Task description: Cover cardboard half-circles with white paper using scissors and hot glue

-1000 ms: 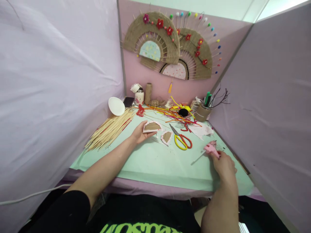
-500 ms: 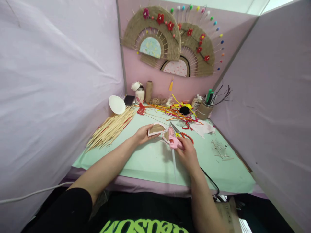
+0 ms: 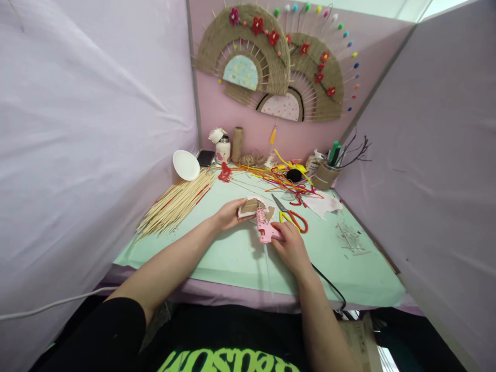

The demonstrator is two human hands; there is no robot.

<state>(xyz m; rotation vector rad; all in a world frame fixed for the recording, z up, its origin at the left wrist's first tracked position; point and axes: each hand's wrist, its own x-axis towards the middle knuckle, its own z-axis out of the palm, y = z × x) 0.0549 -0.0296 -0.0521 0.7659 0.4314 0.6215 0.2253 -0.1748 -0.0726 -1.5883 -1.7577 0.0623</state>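
Note:
A small brown cardboard piece with a white-pink edge (image 3: 248, 207) is held at its left side by my left hand (image 3: 229, 215). My right hand (image 3: 290, 245) grips a pink glue gun (image 3: 265, 231), its nozzle up against the right part of that piece. A clear glue stick hangs from the gun's rear. Another bit of brown cardboard (image 3: 270, 213) shows just behind the gun, partly hidden. Scissors with red and yellow handles (image 3: 298, 221) lie right of the gun, beyond my right hand.
Thin wooden sticks (image 3: 176, 204) and a white bowl (image 3: 186, 165) are at the left. Colourful pipe cleaners (image 3: 267, 177) spread along the back, near a pen holder (image 3: 325, 176). Small scraps (image 3: 351, 238) lie right. Two woven fans (image 3: 271, 62) hang on the back wall.
My right hand has moved left with the glue gun, bringing the nozzle from beside the scissors' tip to the held cardboard piece. My left hand has hardly moved.

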